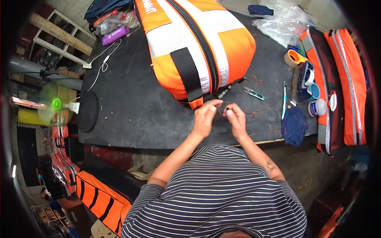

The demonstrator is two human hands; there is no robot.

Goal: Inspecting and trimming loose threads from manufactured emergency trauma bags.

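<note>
While both hands pinch red thread (220, 111), left hand (205, 118), right hand (236, 119) fingers pressed together; thread axis left-right.

Cloth, thread and a matt black top

Orange bag (198, 43) is woven cloth with white mesh-like panels, a matt black strap and a black zip; the table (139, 103) looks dull, slightly rough black sheet. Thin red thread (223, 110) runs between both hands. Snips (254, 93) show shiny metal blades, teal plastic grip. Clear glossy plastic bags (283, 23); the striped shirt (216, 190) is soft knit.
</note>
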